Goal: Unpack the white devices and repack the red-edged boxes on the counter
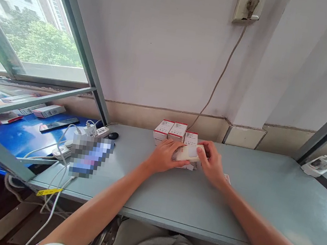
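My left hand [163, 156] and my right hand [212, 162] are closed from either side on a small pale box [188, 152], held just above the grey table [263, 193]. Under it lies another small box, partly hidden. Right behind stand three white boxes with red bands [176, 131], in a row against the wall. A small paper slip [227, 178] peeks out beside my right wrist.
A power strip with white chargers and cables [89, 132] and a blurred phone [90, 157] lie at the table's left. A blue table [28, 132] with boxes stands beyond a metal frame. A wall socket [248, 5] with a cord hangs above. A white device [319, 164] sits far right.
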Available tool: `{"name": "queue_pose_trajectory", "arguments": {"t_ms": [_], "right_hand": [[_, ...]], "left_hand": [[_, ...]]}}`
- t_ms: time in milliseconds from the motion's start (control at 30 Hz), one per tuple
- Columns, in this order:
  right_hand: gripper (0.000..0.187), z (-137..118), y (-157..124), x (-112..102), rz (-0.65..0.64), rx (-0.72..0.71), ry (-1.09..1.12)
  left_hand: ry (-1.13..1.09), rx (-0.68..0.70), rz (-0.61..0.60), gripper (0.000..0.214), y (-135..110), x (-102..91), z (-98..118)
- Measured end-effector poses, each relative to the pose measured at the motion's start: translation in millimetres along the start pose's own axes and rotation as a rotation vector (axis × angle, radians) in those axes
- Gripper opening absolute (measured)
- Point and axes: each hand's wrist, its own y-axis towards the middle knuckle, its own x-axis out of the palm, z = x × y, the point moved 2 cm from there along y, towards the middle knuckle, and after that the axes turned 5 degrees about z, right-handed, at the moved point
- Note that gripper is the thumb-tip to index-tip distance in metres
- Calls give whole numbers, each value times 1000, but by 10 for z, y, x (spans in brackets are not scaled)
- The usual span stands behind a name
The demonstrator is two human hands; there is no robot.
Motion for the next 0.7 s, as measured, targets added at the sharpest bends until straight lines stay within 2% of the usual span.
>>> {"name": "queue_pose_trajectory", "arguments": {"t_ms": [433, 700], "right_hand": [[35, 36, 11, -1, -23, 6, 4], [36, 28, 10, 0, -29, 23, 11]], "left_hand": [[19, -44, -49, 60, -5, -10, 2], [14, -25, -34, 63, -12, -3, -3]]}}
